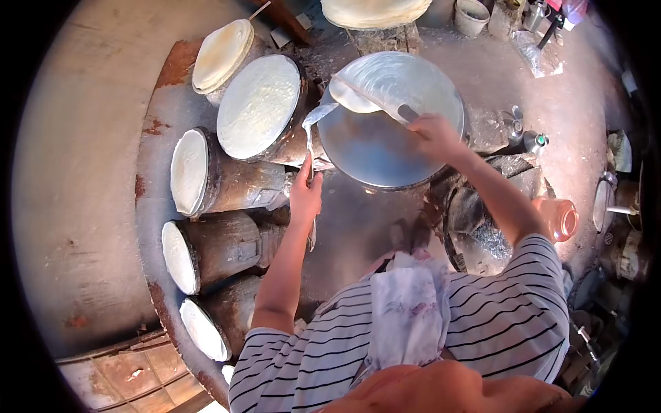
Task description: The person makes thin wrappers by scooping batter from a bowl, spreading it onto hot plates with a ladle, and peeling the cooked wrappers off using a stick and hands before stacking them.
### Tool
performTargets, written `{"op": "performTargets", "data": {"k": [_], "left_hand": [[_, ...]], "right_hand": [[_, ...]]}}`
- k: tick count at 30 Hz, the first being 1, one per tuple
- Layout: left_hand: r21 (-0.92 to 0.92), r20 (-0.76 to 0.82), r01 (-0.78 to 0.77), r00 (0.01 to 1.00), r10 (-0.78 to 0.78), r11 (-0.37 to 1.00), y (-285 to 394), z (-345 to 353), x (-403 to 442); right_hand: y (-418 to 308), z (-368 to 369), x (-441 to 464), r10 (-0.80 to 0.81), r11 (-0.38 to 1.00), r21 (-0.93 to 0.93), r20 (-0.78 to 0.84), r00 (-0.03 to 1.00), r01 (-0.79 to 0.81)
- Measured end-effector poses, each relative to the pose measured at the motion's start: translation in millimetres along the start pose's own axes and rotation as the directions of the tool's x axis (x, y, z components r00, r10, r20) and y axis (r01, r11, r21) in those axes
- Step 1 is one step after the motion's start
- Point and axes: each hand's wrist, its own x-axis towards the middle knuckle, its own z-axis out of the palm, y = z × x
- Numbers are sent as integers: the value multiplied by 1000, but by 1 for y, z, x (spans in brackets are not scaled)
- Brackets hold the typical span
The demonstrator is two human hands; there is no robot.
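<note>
Pale batter (396, 74) lies over the far part of the griddle (379, 155) — the near part is bare. The right hand (435, 138) has its fingers wrapped round the spreader (407, 112), at the batter's edge. The left hand's (306, 197) fingers grip the ladle (319, 114) — its coated bowl beside the rim. White-topped drums (242, 182) curve leftward.
</note>
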Motion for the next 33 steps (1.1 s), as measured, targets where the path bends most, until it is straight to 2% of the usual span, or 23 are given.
{"op": "performTargets", "data": {"k": [1, 3, 4, 7, 8, 9, 11, 12, 14, 15, 16, 19, 21, 23, 25, 27, 28, 29, 31, 32, 33], "left_hand": [[16, 15, 7, 1000, -7, 1000, -1, -2, -6], [0, 29, 8, 1000, -8, 1000, -1, 4, -3], [-4, 28, 26, 999, -26, 1000, -4, 10, 2], [-19, 8, -60, 998, 60, 998, -11, 33, 15], [7, -5, -79, 997, 79, 997, -19, 34, 14], [33, -19, -97, 995, 98, 995, -16, 33, 11], [28, 13, 42, 999, -42, 999, -1, 26, -12], [45, 8, 68, 998, -68, 997, 0, 20, -23], [139, -3, -31, 999, 32, 990, -49, 8, -33], [111, 29, 37, 999, -40, 993, -35, 3, -44], [88, 60, 107, 992, -113, 990, -21, -2, -55], [64, 56, 43, 997, -47, 997, -25, 8, -42], [74, 27, -72, 997, 70, 995, -32, 14, -37], [44, 59, 58, 996, -61, 997, -31, 10, -59], [39, 48, 57, 997, -59, 998, -46, -13, -72], [-51, 44, 87, 995, -85, 995, -46, -18, -74], [-125, 56, 126, 991, -119, 984, -38, -18, -65], [-194, 74, 153, 987, -141, 969, -29, -15, -55], [-184, 90, 150, 987, -135, 971, -27, 11, -52], [-167, 111, 142, 986, -125, 976, -27, 20, -62], [-148, 134, 150, 982, -130, 978, -28, 22, -74]], "right_hand": [[5, -13, -8, -57, 998, 26, 18, 998, 57], [24, -44, -12, -40, 991, -126, -57, 998, 33], [45, -47, -5, 53, 992, -105, -156, 986, -70], [66, -30, 38, 45, 988, -142, -103, 994, -59], [55, -12, 47, -12, 985, -170, -24, 1000, 8], [48, 2, 48, -44, 992, -116, 7, 999, 45], [37, 12, 45, -118, 993, -19, 72, 990, 120], [35, 6, 39, -109, 994, 17, 154, 982, 108], [32, -15, 20, -100, 993, 87, 256, 961, 80], [35, -26, 20, -109, 991, 112, 295, 949, 79], [45, -35, 24, -158, 985, 114, 272, 949, 131], [62, -36, 59, 63, 996, 49, 125, 990, -70], [61, -33, 59, -50, 997, 75, 234, 971, 33], [49, -30, 45, -138, 987, 129, 343, 929, 99], [51, -57, 32, -69, 992, 126, 432, 899, 16], [56, -78, 25, 21, 982, 151, 500, 866, -112], [69, -68, 30, 103, 988, 54, 463, 880, -144], [61, -58, 27, 112, 986, 63, 421, 900, -152], [37, -44, 33, 124, 986, 64, 326, 937, -153], [49, -40, 25, -89, 986, 166, 360, 929, 30], [46, -53, 9, -18, 987, 158, 374, 927, -44]]}}
